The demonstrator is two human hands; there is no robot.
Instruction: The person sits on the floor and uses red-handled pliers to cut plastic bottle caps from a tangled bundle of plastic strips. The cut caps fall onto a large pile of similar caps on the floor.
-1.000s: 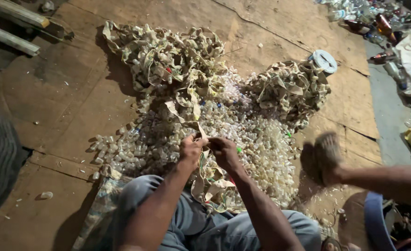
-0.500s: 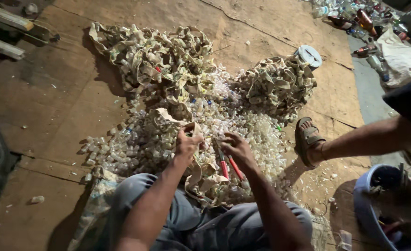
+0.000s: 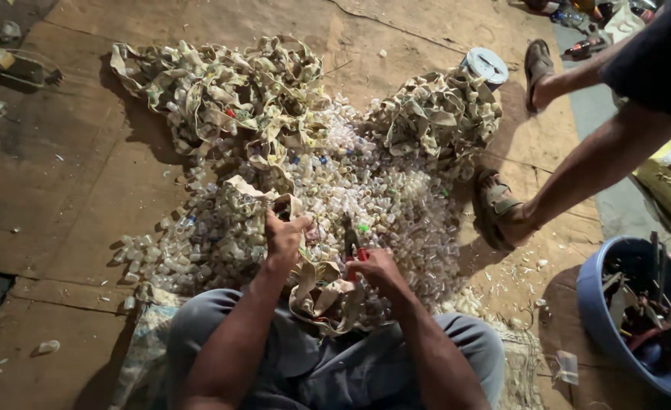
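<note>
I sit on the floor with a long pale patterned strip (image 3: pixel 316 285) running from my lap up into a tangled heap (image 3: pixel 221 91). My left hand (image 3: pixel 284 237) pinches the strip where it carries small clear caps. My right hand (image 3: pixel 377 272) grips red-handled cutters (image 3: pixel 353 241), their jaws pointing away from me beside the strip. A wide spread of small clear plastic caps (image 3: pixel 350 190) covers the floor just beyond both hands.
A second strip heap (image 3: pixel 438 118) lies at the back right with a round metal lid (image 3: pixel 486 64) behind it. Another person's sandalled feet (image 3: pixel 498 209) stand right of the caps. A blue basin (image 3: pixel 601 323) of tools sits at the right.
The other person has stepped from the right edge closer to the cap pile. My right hand now holds the cutters upright beside the strip, and my view has shifted right.
</note>
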